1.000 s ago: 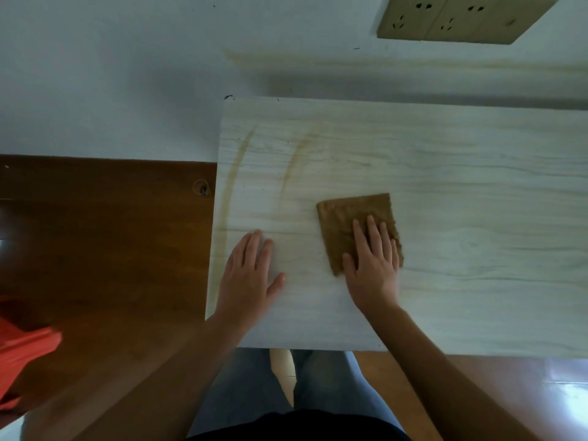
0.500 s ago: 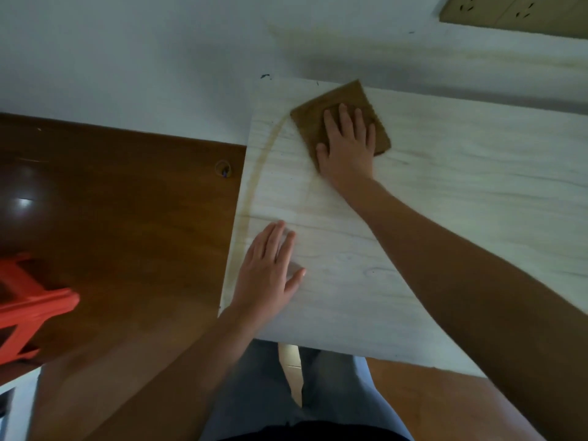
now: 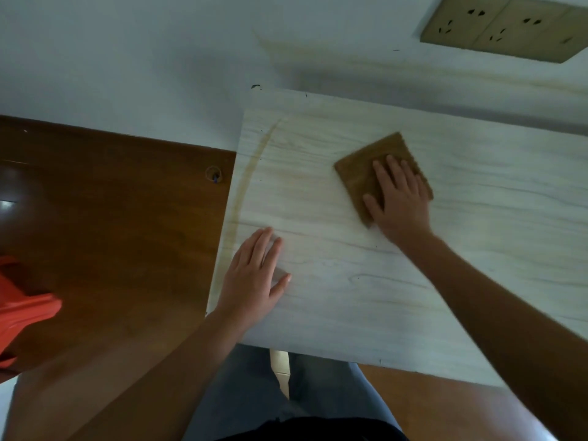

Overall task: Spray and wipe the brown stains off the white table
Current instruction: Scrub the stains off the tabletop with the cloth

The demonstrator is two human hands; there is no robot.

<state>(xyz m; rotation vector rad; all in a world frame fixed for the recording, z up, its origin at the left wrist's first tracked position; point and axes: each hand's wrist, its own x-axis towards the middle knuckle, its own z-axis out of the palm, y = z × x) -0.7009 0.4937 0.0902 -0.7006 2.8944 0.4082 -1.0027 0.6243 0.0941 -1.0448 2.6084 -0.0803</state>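
The white wood-grain table (image 3: 477, 281) fills the middle and right of the head view. A long curved brown stain (image 3: 246, 183) runs near its left edge. A folded brown cloth (image 3: 359, 168) lies flat on the table's middle. My right hand (image 3: 401, 198) presses on the cloth with straight fingers. My left hand (image 3: 254, 275) rests flat on the table near the front left, just right of the stain's lower end. No spray bottle is in view.
A dark brown floor (image 3: 111, 233) lies left of the table, with an orange stool (image 3: 22, 310) at the far left edge. The pale wall (image 3: 159, 58) behind carries a beige socket panel (image 3: 506, 27) at top right.
My right hand has slid the cloth from the table's far left corner back toward the middle and to the right. My left hand stays flat in the same spot.
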